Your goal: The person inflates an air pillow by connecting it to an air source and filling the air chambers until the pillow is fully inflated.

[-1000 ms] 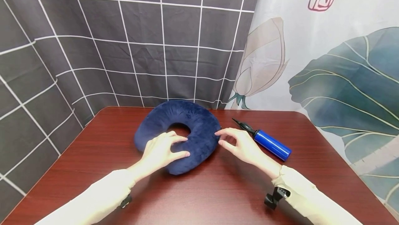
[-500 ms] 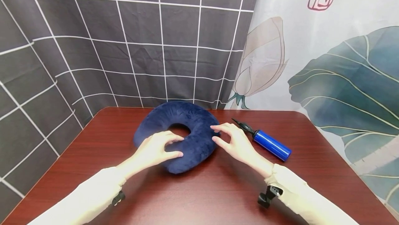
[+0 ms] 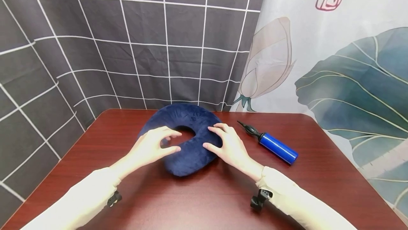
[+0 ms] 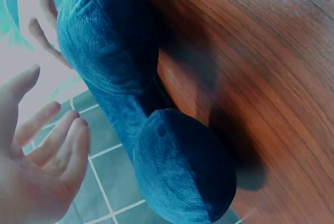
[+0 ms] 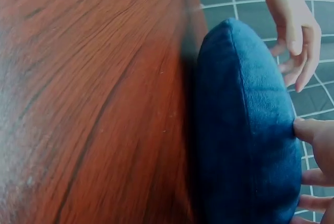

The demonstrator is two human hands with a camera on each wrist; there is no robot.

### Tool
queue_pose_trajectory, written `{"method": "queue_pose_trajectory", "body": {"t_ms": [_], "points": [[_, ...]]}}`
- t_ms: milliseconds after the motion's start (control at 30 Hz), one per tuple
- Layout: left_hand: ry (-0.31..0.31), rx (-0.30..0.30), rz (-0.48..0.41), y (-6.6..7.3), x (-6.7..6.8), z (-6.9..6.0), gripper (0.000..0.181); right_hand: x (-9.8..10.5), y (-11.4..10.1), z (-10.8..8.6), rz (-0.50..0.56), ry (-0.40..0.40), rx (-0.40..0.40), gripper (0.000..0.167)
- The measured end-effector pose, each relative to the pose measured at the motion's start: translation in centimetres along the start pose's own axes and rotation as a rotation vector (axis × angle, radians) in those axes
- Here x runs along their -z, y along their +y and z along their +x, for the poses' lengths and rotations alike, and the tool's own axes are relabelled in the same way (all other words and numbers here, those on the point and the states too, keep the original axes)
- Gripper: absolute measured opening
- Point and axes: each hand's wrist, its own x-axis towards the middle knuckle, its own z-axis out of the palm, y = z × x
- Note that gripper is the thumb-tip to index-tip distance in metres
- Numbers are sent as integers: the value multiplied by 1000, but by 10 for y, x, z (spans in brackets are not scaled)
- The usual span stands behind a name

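Note:
A dark blue plush U-shaped neck pillow [image 3: 191,155] lies on the wooden table, its two rounded ends facing the near side, as the left wrist view shows. My left hand [image 3: 149,145] hovers above the pillow's left arm, fingers loosely bent and apart from the fabric; a gap shows between that hand [image 4: 44,161] and the pillow [image 4: 182,166]. At the pillow's right side, my right hand [image 3: 227,143] rests its fingertips on the upper surface. In the right wrist view the thumb of that hand [image 5: 318,156] touches the plush cover [image 5: 250,130].
A blue hand pump [image 3: 277,147] with a black nozzle lies to the right of the pillow on the reddish-brown table [image 3: 191,201]. Behind stand a grey grid-patterned curtain [image 3: 143,60] and a white curtain with leaf prints [image 3: 360,88].
Both hands have shifted left: the left hand has lifted off toward the pillow's left arm, and the right hand has moved from the pillow's right edge onto its top. The pillow has hardly moved.

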Motion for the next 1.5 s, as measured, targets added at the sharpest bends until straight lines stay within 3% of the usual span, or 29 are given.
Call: {"method": "queue_pose_trajectory", "body": {"t_ms": [333, 667, 967, 1200, 1500], "points": [[31, -4, -14, 2, 8, 1, 40, -2, 8, 4, -6, -17, 30, 57], [8, -3, -18, 0, 11, 0, 40, -2, 29, 15, 47, -64, 114, 59], [28, 6, 0, -6, 14, -1, 39, 2, 52, 33, 148, -177, 199, 59], [16, 41, 3, -8, 17, 0, 40, 7, 62, 43, 248, -280, 192, 57], [38, 24, -26, -17, 22, 2, 40, 3, 68, 56, 301, -312, 182, 59]]}}
